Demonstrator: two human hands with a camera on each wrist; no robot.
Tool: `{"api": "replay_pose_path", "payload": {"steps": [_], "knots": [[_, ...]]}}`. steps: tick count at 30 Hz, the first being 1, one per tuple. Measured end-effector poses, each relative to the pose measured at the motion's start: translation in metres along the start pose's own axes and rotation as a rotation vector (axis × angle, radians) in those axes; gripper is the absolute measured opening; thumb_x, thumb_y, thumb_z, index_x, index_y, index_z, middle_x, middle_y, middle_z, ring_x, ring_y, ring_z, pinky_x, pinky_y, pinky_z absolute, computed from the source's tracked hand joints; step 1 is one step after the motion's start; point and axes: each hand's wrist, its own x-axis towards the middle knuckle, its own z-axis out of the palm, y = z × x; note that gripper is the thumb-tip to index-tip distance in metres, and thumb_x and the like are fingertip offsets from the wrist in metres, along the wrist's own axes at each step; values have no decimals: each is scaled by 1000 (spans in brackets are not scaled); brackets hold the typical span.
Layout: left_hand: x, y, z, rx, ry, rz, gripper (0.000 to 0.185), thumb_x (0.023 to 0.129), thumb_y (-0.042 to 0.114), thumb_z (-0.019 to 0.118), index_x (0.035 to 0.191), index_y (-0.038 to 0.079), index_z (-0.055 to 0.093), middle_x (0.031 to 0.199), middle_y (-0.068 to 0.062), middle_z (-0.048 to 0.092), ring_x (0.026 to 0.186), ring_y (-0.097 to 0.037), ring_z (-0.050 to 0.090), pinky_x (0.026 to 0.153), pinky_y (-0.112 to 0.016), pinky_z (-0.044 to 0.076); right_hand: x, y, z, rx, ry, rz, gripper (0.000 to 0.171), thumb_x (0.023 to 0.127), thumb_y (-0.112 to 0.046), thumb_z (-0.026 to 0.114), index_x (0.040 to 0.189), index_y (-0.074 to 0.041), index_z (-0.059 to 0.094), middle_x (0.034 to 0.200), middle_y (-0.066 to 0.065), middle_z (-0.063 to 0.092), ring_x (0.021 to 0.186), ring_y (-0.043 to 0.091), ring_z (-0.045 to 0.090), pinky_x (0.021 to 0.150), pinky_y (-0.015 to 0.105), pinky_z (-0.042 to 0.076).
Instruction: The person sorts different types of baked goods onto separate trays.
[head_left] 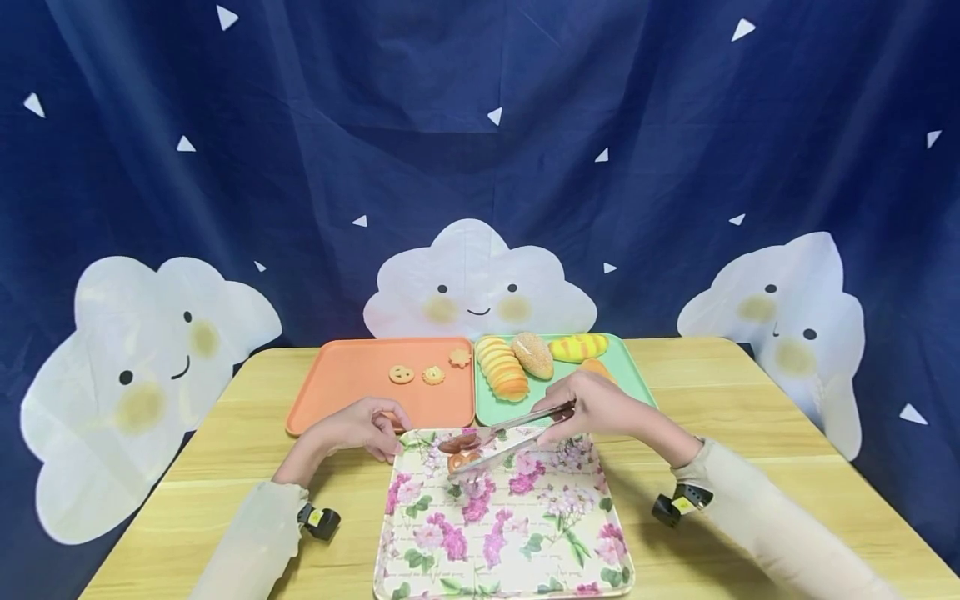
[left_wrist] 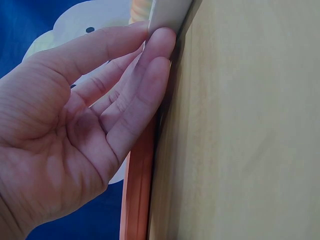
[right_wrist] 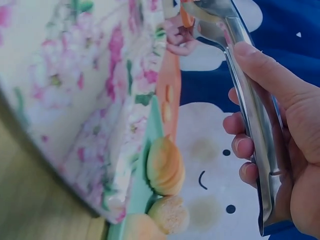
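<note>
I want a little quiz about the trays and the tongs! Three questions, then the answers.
1. True or false: the right hand holds the tongs.
2. How many cookies lie on the orange tray?
3. What does the left hand touch? A) a bun B) the floral tray's corner C) the tongs

Key:
1. True
2. Three
3. B, the floral tray

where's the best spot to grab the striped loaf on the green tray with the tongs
Across its narrow middle, coming from above and the near side. The striped loaf is long and lies lengthways front to back on the green tray, with a seeded bun close on its right.
</note>
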Motion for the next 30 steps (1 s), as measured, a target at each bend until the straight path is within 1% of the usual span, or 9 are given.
{"api": "replay_pose_path", "payload": {"steps": [5,11,17,19,20,23,24,27,30], "knots": [[0,1,0,-1,-12,27,34,86,2,76,114,-10,61,76,-8,73,70,-19,73,68,-37,63,9,-3,-1,-22,58,5,27,80,-33,87,101,-17,82,63,-9,55,58,-1,41,54,17,35],[0,0,0,-5,-15,25,34,86,2,76,114,-10,61,75,-6,73,70,-20,73,68,-37,63,18,-8,-2,-47,147,113,28,80,-36,87,102,-20,82,62,-10,48,56,0,36,52,18,28],[1,-1,-1,-2,-19,33,34,86,3,76,114,-10,60,76,-6,74,70,-20,74,68,-37,63,30,-11,-1,-81,273,176,28,79,-36,87,100,-17,82,57,-10,43,53,3,35,52,20,28],[1,-2,-1,-9,-20,29,33,87,3,76,113,-10,60,75,-5,74,70,-19,73,68,-37,63,35,-12,0,-94,305,215,27,80,-36,87,99,-17,82,56,-4,46,51,4,34,51,21,27],[1,-2,-1,-13,-22,30,33,87,3,75,113,-10,60,75,-5,74,69,-18,73,68,-37,63,38,-13,0,-103,318,239,28,80,-37,86,100,-17,82,58,-2,53,50,5,35,50,21,28],[0,-2,-1,-18,-22,30,33,87,3,75,113,-10,60,75,-5,74,68,-17,72,67,-36,63,47,-15,1,-121,363,306,34,81,-41,85,104,-15,82,80,6,75,46,6,37,46,22,27],[0,-2,-1,-18,-21,30,33,87,3,75,113,-10,60,75,-5,74,68,-17,72,67,-36,63,51,-16,2,-137,376,320,35,81,-43,84,103,-15,82,79,7,74,45,6,34,46,22,26],[0,-2,-1,-10,-17,32,33,87,1,75,114,-10,60,76,-8,74,68,-18,72,67,-36,63,63,-15,4,-187,429,334,35,80,-46,85,96,-15,83,65,-1,66,44,7,26,45,23,20],[0,-2,-1,-7,-11,29,34,86,1,75,114,-11,60,77,-10,74,69,-18,72,68,-37,63,76,-12,7,-245,451,341,29,80,-47,84,86,-18,82,51,-6,31,48,8,17,47,25,15]]}}
